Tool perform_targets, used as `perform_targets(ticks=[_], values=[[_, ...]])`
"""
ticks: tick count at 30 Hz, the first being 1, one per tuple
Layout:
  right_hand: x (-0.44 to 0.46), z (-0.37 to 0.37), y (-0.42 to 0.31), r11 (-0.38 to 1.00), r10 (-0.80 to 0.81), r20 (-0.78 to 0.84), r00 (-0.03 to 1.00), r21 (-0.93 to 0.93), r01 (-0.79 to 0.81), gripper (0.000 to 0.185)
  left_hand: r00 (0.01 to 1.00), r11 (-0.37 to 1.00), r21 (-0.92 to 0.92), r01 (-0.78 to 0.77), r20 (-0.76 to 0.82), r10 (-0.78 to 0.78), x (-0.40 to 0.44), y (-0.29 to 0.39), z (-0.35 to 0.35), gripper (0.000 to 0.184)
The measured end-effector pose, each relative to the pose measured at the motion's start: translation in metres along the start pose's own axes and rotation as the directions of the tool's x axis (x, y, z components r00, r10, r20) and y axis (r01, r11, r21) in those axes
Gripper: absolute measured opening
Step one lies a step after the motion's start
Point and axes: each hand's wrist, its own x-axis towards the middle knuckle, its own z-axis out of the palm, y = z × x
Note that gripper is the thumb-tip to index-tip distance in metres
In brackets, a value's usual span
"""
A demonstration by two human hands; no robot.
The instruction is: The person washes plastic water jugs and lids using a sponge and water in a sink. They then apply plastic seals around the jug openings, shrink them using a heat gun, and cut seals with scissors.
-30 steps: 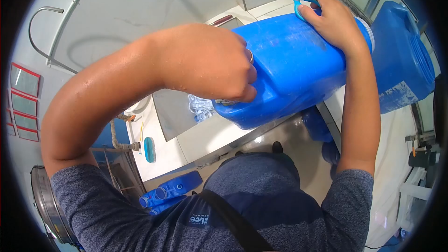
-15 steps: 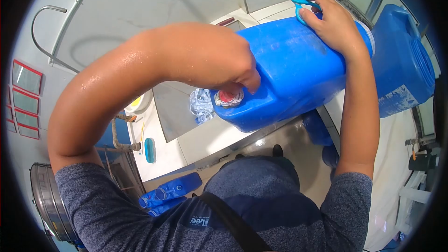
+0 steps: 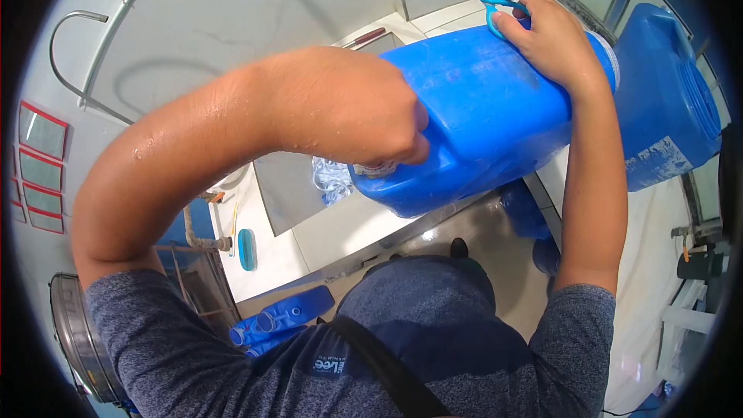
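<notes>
A large blue water jug (image 3: pixel 480 108) lies tilted across the counter edge. My left hand (image 3: pixel 364 112) is closed over its near left corner, with the fingers curled down at a small spout or cap. A printed white wrapping (image 3: pixel 375 171) shows below the knuckles; what the fingertips hold is hidden. My right hand (image 3: pixel 553 42) rests on top of the jug's far end. Its fingers are wrapped round the turquoise handles of a pair of scissors (image 3: pixel 493 11), whose blades point left, away from the jug.
Another blue jug (image 3: pixel 673 108) stands at the right. Clear crumpled plastic (image 3: pixel 333 179) lies in the sink basin (image 3: pixel 282 186). A turquoise brush (image 3: pixel 247 249) is on the white counter (image 3: pixel 309 244). Below are more blue containers (image 3: pixel 298 308). A dark red-handled tool (image 3: pixel 370 36) lies behind the jug.
My left hand has shifted slightly down and turned over the spout, covering the red part seen before. My right hand keeps its hold on the scissors, nearly still.
</notes>
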Motion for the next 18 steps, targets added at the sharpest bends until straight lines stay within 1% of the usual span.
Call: perform_targets(ticks=[4, 6, 8, 9, 11, 12, 14, 15, 17, 18], values=[[-0.001, -0.001, -0.003, 1.000, 0.021, 0.021, 1.000, 0.016, -0.021, 0.049, 1.000, 0.998, -0.053, 0.018, -0.009, -0.019, -0.001, 0.000, 0.004, 0.008], [0.000, -0.001, -0.003, 1.000, 0.008, 0.005, 1.000, -0.017, -0.008, 0.049, 1.000, 0.998, -0.064, 0.021, -0.012, -0.022, 0.001, -0.001, 0.004, 0.009], [-0.001, 0.000, -0.003, 1.000, 0.010, 0.009, 1.000, -0.013, -0.010, 0.048, 0.999, 0.993, -0.110, 0.034, 0.036, -0.030, 0.003, -0.002, 0.003, 0.012], [-0.001, 0.000, -0.002, 1.000, 0.016, 0.010, 1.000, -0.009, -0.016, 0.048, 0.999, 0.993, -0.110, 0.034, 0.036, -0.030, 0.005, -0.002, 0.003, 0.012], [-0.001, -0.001, -0.002, 1.000, 0.012, 0.008, 1.000, -0.007, -0.012, 0.048, 0.988, 0.982, -0.138, 0.127, 0.102, -0.114, 0.009, -0.001, 0.001, 0.013], [-0.002, -0.002, -0.001, 1.000, 0.007, 0.007, 1.000, -0.004, -0.007, 0.048, 0.988, 0.983, -0.135, 0.126, 0.103, -0.112, 0.010, -0.001, 0.001, 0.013], [-0.001, -0.002, 0.001, 1.000, 0.008, 0.011, 1.000, -0.007, -0.008, 0.048, 0.965, 0.940, -0.223, 0.258, 0.095, -0.243, 0.012, 0.000, 0.002, 0.012], [-0.001, -0.002, 0.001, 1.000, 0.007, 0.016, 1.000, -0.011, -0.007, 0.048, 0.965, 0.940, -0.222, 0.258, 0.097, -0.242, 0.012, 0.003, 0.003, 0.012], [-0.002, -0.003, -0.001, 1.000, 0.011, 0.015, 1.000, -0.005, -0.011, 0.049, 0.924, 0.894, -0.234, 0.383, 0.084, -0.374, 0.011, 0.008, 0.002, 0.012], [-0.002, -0.004, -0.003, 1.000, 0.011, 0.019, 1.000, -0.002, -0.011, 0.049, 0.922, 0.892, -0.235, 0.387, 0.085, -0.378, 0.010, 0.009, 0.003, 0.012]])
